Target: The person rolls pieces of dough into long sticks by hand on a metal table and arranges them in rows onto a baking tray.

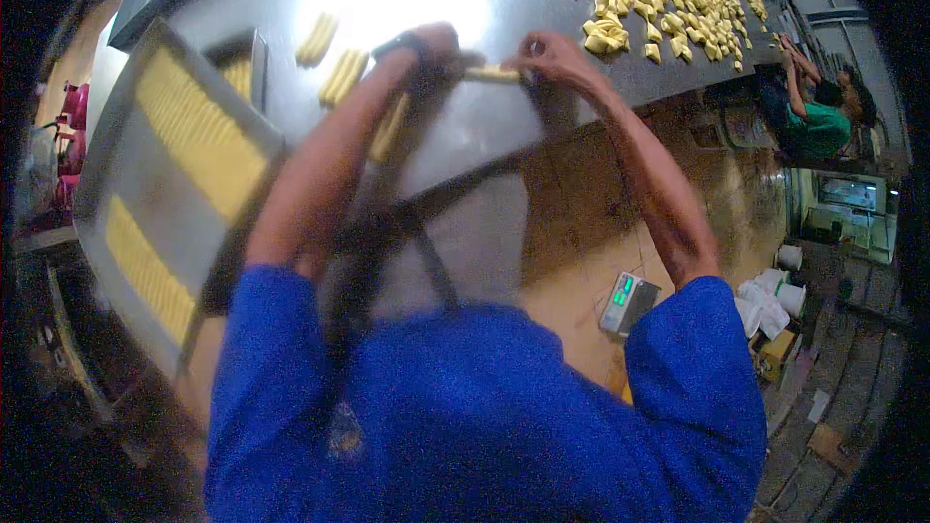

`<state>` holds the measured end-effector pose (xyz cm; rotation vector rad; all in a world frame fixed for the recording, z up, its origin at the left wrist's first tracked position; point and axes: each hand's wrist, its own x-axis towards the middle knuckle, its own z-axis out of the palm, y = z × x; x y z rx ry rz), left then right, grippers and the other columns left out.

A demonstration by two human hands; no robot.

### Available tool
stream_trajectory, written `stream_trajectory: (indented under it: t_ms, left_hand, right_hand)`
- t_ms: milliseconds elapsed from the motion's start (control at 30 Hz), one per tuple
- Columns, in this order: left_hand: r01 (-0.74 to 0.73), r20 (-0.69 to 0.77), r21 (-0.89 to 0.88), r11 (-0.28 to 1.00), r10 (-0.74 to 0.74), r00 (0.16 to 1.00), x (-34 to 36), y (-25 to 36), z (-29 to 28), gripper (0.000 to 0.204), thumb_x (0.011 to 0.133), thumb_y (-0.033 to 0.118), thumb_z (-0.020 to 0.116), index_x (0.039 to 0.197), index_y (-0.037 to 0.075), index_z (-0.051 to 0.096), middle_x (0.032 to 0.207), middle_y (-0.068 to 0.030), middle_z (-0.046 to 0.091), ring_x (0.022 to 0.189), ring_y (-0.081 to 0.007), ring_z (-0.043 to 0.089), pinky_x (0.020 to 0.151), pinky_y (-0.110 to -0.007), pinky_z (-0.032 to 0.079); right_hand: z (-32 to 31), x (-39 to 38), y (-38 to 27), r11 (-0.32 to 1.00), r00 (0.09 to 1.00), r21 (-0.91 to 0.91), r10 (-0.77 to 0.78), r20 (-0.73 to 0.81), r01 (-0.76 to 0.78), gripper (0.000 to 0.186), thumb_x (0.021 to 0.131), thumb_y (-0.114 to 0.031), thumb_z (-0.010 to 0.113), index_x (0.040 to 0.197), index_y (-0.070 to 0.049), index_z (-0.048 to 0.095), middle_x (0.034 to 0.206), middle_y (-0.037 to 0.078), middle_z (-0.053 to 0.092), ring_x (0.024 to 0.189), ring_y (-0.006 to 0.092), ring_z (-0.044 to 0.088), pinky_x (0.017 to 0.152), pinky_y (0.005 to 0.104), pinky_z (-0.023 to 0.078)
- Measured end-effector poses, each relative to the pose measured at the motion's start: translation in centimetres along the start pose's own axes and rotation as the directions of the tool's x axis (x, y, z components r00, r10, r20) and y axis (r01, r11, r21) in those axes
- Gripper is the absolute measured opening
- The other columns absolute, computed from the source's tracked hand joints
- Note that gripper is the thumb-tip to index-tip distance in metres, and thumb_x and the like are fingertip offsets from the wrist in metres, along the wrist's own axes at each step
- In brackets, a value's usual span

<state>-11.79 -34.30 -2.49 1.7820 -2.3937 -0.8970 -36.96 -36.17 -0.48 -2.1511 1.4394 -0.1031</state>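
A short yellow dough stick (492, 73) lies crosswise between my hands, just above or on the metal table (455, 150). My left hand (438, 44), with a dark band at the wrist, is blurred, its fingers closed at the stick's left end. At the other end, the fingers of my right hand (550, 56) pinch the dough. Beside my left wrist are bundles of yellow dough sticks (343, 77), and another bundle (317, 39) lies farther left. One more dough piece (389, 129) shows partly behind my left forearm.
At left, a large metal tray (184, 223) holds rows of dough sticks, with a smaller tray (260, 73) behind it. Many loose dough pieces (668, 0) cover the table's far right. A digital scale (630, 304) stands below the table edge. A person in green (819, 126) is at far right.
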Motion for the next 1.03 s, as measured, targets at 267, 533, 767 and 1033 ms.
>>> stream_trajectory:
  t_ms: [267,533,767,1033]
  left_hand:
    - [0.057,-0.111,0.055,0.997,-0.05,0.993,-0.6,0.3,1.4,0.072,0.071,0.08,0.067,0.087,0.01,0.076,0.083,-0.0133,0.074,0.079,-0.0314,0.072,0.074,-0.045,0.057]
    - [0.04,-0.229,0.059,0.997,-0.025,0.973,-0.7,0.7,1.2,0.076,0.072,0.082,0.063,0.087,0.008,0.074,0.085,-0.0164,0.073,0.084,-0.0357,0.072,0.076,-0.046,0.057]
    - [0.049,-0.257,0.074,0.996,-0.029,0.966,-1.3,0.3,2.0,0.069,0.08,0.069,0.067,0.09,0.001,0.071,0.084,-0.0147,0.07,0.074,-0.0251,0.065,0.076,-0.043,0.055]
    - [0.056,-0.1,0.076,0.996,-0.048,0.994,-1.2,0.6,0.6,0.054,0.086,0.063,0.062,0.092,0.01,0.073,0.09,-0.0156,0.074,0.087,-0.0344,0.072,0.08,-0.046,0.056]
  right_hand:
    - [0.8,-0.6,-0.6,0.969,0.991,-0.243,-0.068,-0.114,0.039,0.043,0.081,-0.053,0.075,0.093,-0.011,0.072,0.084,0.008,0.07,0.077,0.0227,0.064,0.071,0.0377,0.05]
    - [2.1,-0.9,0.1,0.981,0.971,-0.167,-0.132,-0.2,0.099,0.046,0.084,-0.057,0.071,0.094,-0.012,0.073,0.079,0.006,0.07,0.07,0.0213,0.064,0.069,0.0353,0.051]
    - [2.2,-0.7,-0.2,0.992,0.987,-0.122,-0.045,-0.152,0.026,0.062,0.073,-0.07,0.073,0.09,-0.011,0.074,0.086,0.012,0.073,0.083,0.0289,0.07,0.076,0.041,0.054]
    - [2.8,-1.3,0.0,0.985,0.966,-0.164,-0.091,-0.24,0.052,0.05,0.083,-0.061,0.069,0.1,-0.014,0.073,0.088,0.01,0.073,0.077,0.026,0.068,0.072,0.0381,0.052]
